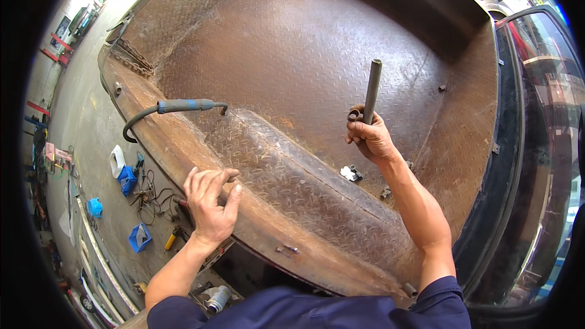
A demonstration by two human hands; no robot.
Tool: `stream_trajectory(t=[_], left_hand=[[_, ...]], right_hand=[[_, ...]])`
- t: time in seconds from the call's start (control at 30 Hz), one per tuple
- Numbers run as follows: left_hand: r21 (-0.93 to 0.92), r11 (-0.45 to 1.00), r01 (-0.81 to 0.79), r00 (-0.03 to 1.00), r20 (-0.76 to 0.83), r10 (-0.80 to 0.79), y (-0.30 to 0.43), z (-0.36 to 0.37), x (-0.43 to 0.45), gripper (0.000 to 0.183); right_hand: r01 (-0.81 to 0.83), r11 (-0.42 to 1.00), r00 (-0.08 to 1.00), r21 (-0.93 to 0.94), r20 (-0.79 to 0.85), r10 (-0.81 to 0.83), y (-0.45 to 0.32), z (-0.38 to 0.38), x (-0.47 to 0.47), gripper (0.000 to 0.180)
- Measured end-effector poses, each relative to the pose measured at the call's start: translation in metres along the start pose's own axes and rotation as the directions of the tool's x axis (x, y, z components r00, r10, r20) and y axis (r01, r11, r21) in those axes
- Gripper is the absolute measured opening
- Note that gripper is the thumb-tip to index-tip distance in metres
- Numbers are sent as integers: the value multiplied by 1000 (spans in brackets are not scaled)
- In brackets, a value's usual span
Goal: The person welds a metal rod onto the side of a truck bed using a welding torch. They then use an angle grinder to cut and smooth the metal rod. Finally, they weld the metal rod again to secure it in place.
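Observation:
My right hand (pixel 370 139) is raised over the truck bed's diamond-plate floor (pixel 283 55), with a metal tube (pixel 373 91) standing nearly upright in its grip. A short ring-shaped metal piece (pixel 353 115) is held in the same fingers, beside the tube's lower end. My left hand (pixel 212 201) rests on the rusty side rail (pixel 283 219) of the bed, fingers apart and holding nothing. Further along that rail lies a welding torch (pixel 185 105) with a blue and grey handle. Its bent nozzle points to the raised wheel arch (pixel 301 169), and its cable hangs over the outer edge.
A chain (pixel 132 59) lies in the bed's far left corner. Small bolts (pixel 288 249) sit on the rail near me. A white and black item (pixel 351 173) lies beyond the wheel arch. Blue bins (pixel 140 237) and tangled cables (pixel 153 196) are on the floor outside. The truck's cab (pixel 507 146) stands at right.

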State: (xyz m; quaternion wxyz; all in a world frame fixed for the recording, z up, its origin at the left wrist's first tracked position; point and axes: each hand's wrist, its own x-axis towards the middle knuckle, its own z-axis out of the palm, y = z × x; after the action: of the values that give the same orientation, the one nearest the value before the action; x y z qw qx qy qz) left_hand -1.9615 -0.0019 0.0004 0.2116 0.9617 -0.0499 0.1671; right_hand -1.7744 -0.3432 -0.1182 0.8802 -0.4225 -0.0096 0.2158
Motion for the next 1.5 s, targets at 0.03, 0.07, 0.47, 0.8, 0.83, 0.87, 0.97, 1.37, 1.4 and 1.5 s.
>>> stream_trajectory(t=[0.03,0.07,0.47,0.8,0.83,0.87,0.97,1.37,1.4,1.5], left_hand=[[-44,999,-32,999,-16,31,-1,-3,2,33],[-159,987,-31,999,-26,28,-1,-5,4,39],[-874,437,-214,928,-41,371,37,-46,-8,38],[-626,736,-258,889,143,434,28,-37,-46,32],[-599,738,-310,879,116,463,31,-31,-47,32],[-571,744,-348,867,107,487,34,-24,-48,32],[-547,746,-381,835,142,531,43,-11,-49,33],[-467,821,-328,838,258,481,49,-12,-59,31],[-441,820,-364,821,264,507,51,-12,-57,31],[-430,821,-376,804,290,519,53,-11,-56,34]], right_hand=[[-24,999,999,-22,46,25,-7,27,-13,37],[-52,998,994,-38,96,56,-12,52,-26,38],[-36,956,991,-290,117,72,17,234,-173,41],[175,862,933,-476,-200,-300,95,225,-315,55],[196,866,924,-460,-210,-321,107,222,-327,60],[187,878,918,-440,-239,-315,119,219,-341,64],[141,917,900,-374,-338,-276,150,213,-369,62],[101,966,900,-239,-393,-191,178,201,-395,44],[87,965,897,-247,-402,-183,175,201,-395,42],[70,955,884,-288,-426,-194,167,205,-392,35]])
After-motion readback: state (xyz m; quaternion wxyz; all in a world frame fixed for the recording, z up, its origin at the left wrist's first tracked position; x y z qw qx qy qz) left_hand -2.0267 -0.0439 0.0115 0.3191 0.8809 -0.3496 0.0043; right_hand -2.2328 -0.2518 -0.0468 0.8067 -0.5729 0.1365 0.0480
